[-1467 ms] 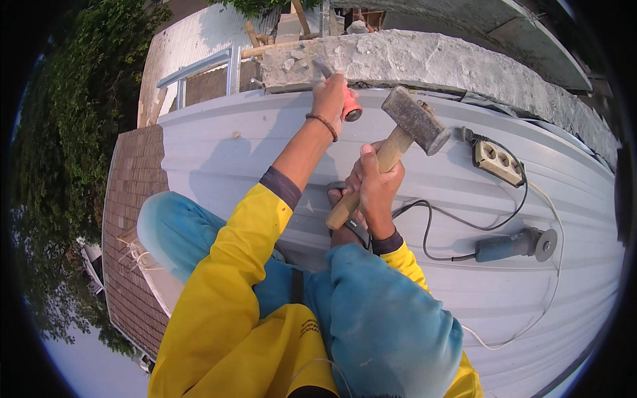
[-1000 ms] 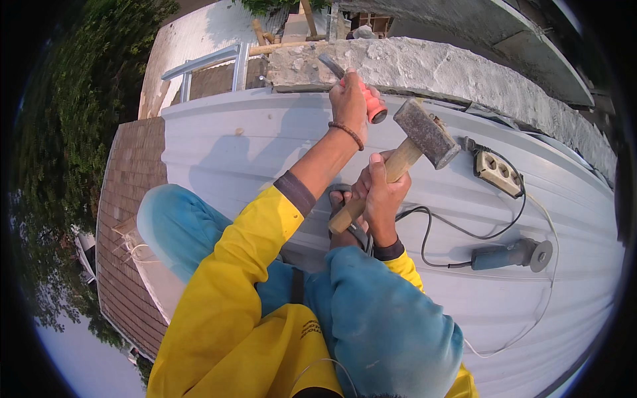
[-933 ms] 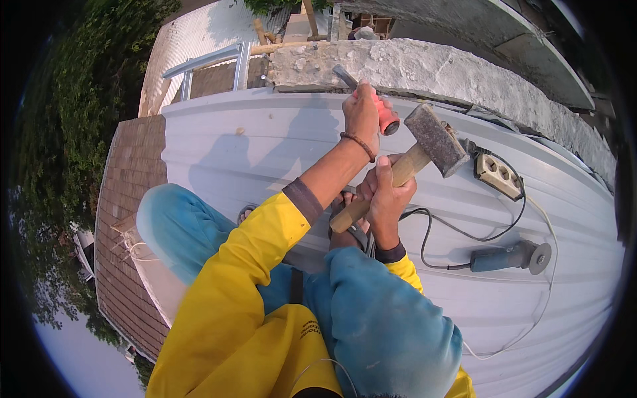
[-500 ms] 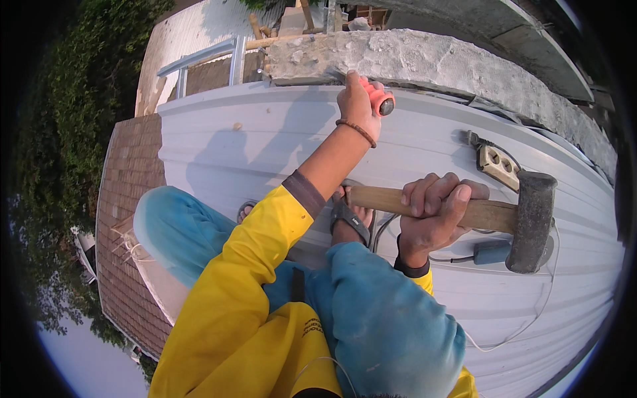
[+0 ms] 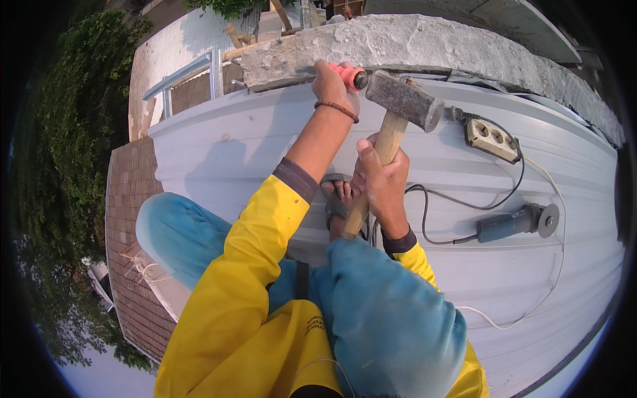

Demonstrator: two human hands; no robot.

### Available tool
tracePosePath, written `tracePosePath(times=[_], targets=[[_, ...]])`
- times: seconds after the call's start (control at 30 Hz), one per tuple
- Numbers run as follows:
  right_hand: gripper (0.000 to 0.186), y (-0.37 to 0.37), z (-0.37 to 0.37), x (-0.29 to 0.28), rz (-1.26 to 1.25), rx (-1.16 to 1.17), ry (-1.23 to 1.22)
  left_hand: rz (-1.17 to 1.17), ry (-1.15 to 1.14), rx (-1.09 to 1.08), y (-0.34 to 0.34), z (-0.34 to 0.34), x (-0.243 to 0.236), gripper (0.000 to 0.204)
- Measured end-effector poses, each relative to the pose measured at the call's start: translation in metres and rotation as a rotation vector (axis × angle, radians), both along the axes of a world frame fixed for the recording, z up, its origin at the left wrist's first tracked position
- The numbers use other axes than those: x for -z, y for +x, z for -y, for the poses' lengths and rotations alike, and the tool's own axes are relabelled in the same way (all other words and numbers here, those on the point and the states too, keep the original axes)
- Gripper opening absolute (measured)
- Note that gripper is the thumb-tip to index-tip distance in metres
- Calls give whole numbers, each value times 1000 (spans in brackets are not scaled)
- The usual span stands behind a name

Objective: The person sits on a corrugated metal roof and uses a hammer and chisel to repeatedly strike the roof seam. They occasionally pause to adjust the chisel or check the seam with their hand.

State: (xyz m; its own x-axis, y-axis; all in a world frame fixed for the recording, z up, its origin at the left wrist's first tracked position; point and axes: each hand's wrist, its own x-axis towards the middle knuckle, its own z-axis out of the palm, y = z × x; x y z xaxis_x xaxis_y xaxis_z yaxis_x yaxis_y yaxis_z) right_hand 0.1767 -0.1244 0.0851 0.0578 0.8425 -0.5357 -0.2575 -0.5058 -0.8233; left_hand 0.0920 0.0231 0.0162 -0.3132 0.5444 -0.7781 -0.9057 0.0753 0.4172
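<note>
Seen from above, a person in yellow sleeves and blue trousers crouched on a ribbed metal roof (image 5: 424,305), facing a long concrete ledge (image 5: 424,50). The left hand (image 5: 331,93) was wrapped round a red-gripped chisel (image 5: 346,75), held at the near edge of the ledge toward its left end. The right hand (image 5: 385,178) was closed on the wooden handle of a heavy hammer (image 5: 393,127), whose steel head appeared just beside the chisel's butt end. The chiselling looked only partway along: the ledge's top was rough and pitted, yet the block stretched unbroken away to the right, so much of it seemed left unworked. The chisel's tip was largely hidden behind the hand, so how deep it sat could not be told. To the right, an angle grinder (image 5: 507,225) and a cream power strip (image 5: 492,140) lay on the roof, in neither hand.
</note>
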Motion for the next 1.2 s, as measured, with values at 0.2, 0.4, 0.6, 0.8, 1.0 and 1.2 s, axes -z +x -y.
tracePosePath(times=[0.2,0.4,0.6,0.8,1.0,1.2], targets=[[20,13,-7,-16,-217,513,472,12,6,34,-2,-1,25,23],[22,-1,-10,16,-27,-25,11,78,6,48,-15,-13,39,28],[23,14,-7,-4,-121,337,305,59,10,48,-16,-10,40,21],[16,-10,-15,17,19,-18,-135,30,-19,66,-18,-11,39,32],[21,13,-6,-6,-149,336,245,17,-39,31,-17,-12,39,23],[14,-13,-18,12,-73,258,153,17,-7,78,-20,-13,41,33]])
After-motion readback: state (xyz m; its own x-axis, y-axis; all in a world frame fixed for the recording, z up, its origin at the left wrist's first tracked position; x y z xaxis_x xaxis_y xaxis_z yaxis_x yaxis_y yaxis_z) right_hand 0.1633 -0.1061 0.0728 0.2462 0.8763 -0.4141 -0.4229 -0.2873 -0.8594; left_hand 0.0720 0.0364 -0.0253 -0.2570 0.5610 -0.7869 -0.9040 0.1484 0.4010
